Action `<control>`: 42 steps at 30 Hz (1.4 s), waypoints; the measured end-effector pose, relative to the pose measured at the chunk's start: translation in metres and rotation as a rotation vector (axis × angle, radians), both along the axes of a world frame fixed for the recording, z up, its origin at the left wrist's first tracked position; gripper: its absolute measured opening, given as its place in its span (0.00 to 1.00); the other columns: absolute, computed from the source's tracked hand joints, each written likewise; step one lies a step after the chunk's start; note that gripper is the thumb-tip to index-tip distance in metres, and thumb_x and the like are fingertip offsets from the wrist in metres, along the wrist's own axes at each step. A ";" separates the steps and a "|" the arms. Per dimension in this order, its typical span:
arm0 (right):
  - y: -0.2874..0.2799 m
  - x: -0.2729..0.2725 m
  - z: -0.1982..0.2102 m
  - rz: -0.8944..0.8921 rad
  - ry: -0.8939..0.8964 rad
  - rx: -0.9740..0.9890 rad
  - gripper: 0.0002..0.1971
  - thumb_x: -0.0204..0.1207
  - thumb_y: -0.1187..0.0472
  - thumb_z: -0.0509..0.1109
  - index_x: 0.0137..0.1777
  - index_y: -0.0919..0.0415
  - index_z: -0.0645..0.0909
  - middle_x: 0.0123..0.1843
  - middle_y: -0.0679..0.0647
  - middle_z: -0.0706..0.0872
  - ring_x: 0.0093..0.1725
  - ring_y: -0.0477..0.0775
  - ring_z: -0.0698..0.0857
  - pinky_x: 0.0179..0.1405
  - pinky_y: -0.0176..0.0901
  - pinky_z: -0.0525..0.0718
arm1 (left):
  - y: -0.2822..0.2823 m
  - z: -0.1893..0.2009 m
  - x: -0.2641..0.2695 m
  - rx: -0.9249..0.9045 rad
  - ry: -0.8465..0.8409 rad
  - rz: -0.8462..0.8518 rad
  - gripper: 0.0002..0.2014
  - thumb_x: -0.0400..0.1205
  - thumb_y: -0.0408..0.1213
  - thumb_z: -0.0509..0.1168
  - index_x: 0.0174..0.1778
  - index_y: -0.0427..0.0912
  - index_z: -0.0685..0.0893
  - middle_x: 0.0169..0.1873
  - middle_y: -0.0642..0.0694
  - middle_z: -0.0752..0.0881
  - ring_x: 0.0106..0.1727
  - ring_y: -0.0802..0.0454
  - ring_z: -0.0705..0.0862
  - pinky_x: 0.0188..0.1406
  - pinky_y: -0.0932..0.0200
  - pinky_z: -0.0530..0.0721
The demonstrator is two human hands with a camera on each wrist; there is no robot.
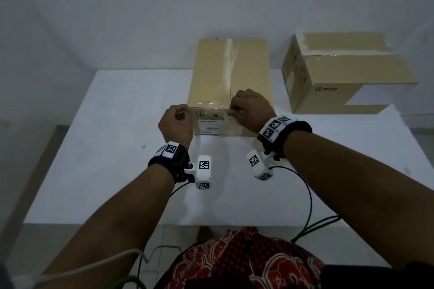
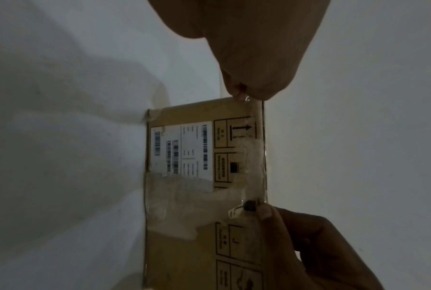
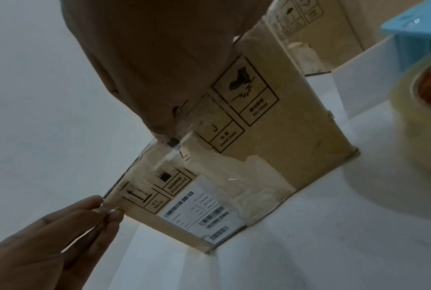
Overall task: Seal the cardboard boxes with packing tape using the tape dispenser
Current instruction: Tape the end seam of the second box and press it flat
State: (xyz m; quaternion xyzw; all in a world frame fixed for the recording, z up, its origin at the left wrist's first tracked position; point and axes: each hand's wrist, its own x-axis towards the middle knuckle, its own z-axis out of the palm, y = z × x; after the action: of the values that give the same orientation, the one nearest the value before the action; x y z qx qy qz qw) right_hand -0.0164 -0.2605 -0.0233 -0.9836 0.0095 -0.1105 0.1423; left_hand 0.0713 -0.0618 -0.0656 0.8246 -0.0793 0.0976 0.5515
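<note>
1. Both hands, left hand point(image 1: 176, 122) and right hand point(image 1: 249, 108), are pinching a clear tape strip point(image 2: 255, 157) stretched along the near box point(image 1: 229, 82)'s front top edge.
2. Next, probably: pressing the strip down flat; the dispenser point(image 3: 418, 64) is sitting right of that box on the worktop point(image 1: 105, 148).

Tan cardboard box point(image 1: 229, 77), white table point(image 1: 117, 148), blue tape dispenser point(image 3: 413, 39).

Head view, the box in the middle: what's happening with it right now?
A person is stretching a strip of clear tape between both hands along the near top edge of the box on the white table. The left hand pinches one end at the corner, the right hand the other. The tape dispenser sits aside, unheld. A second box stands to the right.
</note>
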 end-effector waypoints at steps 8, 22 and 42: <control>0.009 0.009 0.006 0.006 0.042 -0.002 0.07 0.77 0.58 0.69 0.48 0.61 0.84 0.45 0.58 0.86 0.45 0.63 0.82 0.40 0.52 0.81 | 0.004 0.003 0.006 -0.025 0.036 -0.051 0.02 0.77 0.31 0.74 0.44 0.40 0.89 0.38 0.49 0.88 0.38 0.62 0.84 0.41 0.73 0.83; -0.071 -0.028 0.015 -0.152 0.202 0.093 0.17 0.66 0.52 0.82 0.42 0.57 0.76 0.38 0.49 0.76 0.37 0.53 0.75 0.37 0.48 0.75 | -0.002 0.006 0.020 -0.012 0.168 0.037 0.05 0.75 0.41 0.75 0.37 0.43 0.89 0.30 0.50 0.90 0.32 0.56 0.90 0.38 0.60 0.88; -0.056 0.005 0.016 -0.023 -0.073 0.433 0.11 0.74 0.54 0.77 0.40 0.63 0.88 0.38 0.56 0.89 0.37 0.49 0.84 0.39 0.39 0.83 | -0.044 0.004 0.008 -0.125 0.468 -0.046 0.60 0.73 0.50 0.78 0.85 0.47 0.36 0.85 0.45 0.40 0.85 0.48 0.53 0.76 0.55 0.61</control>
State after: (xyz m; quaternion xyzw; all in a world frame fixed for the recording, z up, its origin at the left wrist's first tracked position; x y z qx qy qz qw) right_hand -0.0111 -0.3168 -0.0074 -0.9253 0.0389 -0.1429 0.3491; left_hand 0.0790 -0.1057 -0.0621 0.7869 0.0381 -0.1038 0.6071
